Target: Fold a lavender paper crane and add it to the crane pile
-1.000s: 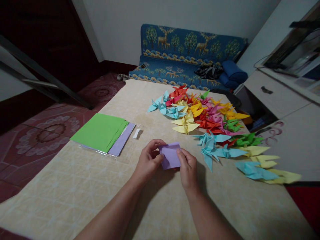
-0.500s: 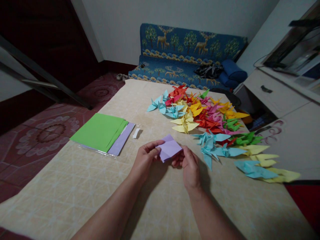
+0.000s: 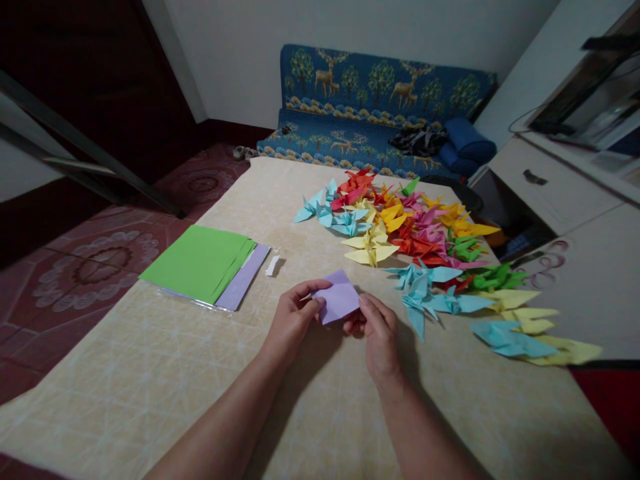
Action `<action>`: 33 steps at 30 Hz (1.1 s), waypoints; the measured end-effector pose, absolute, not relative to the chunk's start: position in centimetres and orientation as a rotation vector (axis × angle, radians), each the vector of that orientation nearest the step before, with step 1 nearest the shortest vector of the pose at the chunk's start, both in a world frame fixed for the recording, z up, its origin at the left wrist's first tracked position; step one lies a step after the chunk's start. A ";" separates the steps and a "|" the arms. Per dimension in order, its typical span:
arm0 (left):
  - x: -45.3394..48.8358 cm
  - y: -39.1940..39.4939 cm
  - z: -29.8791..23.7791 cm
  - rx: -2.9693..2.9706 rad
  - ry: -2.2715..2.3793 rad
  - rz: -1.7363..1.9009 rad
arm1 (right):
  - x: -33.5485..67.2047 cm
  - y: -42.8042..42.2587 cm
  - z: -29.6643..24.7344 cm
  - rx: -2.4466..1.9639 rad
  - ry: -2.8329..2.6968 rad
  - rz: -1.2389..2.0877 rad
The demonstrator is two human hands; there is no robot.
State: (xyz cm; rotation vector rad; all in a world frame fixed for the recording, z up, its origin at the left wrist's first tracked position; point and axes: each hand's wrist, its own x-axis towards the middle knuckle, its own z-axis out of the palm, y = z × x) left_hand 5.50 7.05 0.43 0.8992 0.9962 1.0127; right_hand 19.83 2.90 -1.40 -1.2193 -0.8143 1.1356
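Observation:
A small folded square of purple origami paper (image 3: 339, 297) is held between both hands, just above the table. My left hand (image 3: 299, 308) pinches its left side, thumb on top and fingers partly behind. On the opposite side, my right hand (image 3: 376, 323) grips the lower right edge between thumb and fingers; some of those fingertips are hidden under the paper. Right of the hands lie several folded paper cranes, among them light blue ones (image 3: 419, 293) closest to my right hand, yellow ones (image 3: 371, 248) and red ones (image 3: 420, 248).
Green paper sheets (image 3: 197, 263) lie on the left of the table over purple sheets (image 3: 245, 277) in clear plastic. Beside them is a small white paper strip (image 3: 273, 266). A blue patterned sofa (image 3: 380, 87) stands behind the table (image 3: 150, 373); a drawer cabinet (image 3: 575, 200) is at right.
The purple paper has turned slightly, and its visible crease has given way to a flatter face. My right thumb has shifted a little left along the edge. Both hands still hold it.

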 end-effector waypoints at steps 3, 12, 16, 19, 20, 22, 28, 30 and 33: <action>5.5 6.9 0.5 1.002 0.935 0.969 | 19.8 2.9 -1.2 -1.231 -0.801 1.119; 5.6 6.7 0.3 1.201 0.864 0.900 | 19.8 2.9 -1.5 -1.210 -0.754 1.104; 5.7 6.8 0.8 1.178 0.887 0.895 | 19.7 2.9 -1.7 -1.193 -0.717 1.097; 5.6 6.8 0.8 1.141 0.893 0.908 | 19.7 3.0 -2.0 -1.152 -0.695 1.089; 5.6 6.8 0.8 1.135 0.891 0.912 | 19.7 3.0 -2.1 -1.147 -0.704 1.089; 5.5 6.8 0.7 1.127 0.892 0.920 | 19.7 3.0 -2.2 -1.155 -0.740 1.073; 5.4 6.8 1.0 1.119 0.942 0.947 | 19.8 2.8 -2.2 -1.202 -0.837 1.064; 5.4 6.8 1.2 1.121 0.971 0.953 | 19.8 2.7 -2.3 -1.201 -0.831 1.067; 5.4 6.7 1.4 1.131 1.001 0.953 | 19.9 2.6 -2.1 -1.157 -0.859 1.097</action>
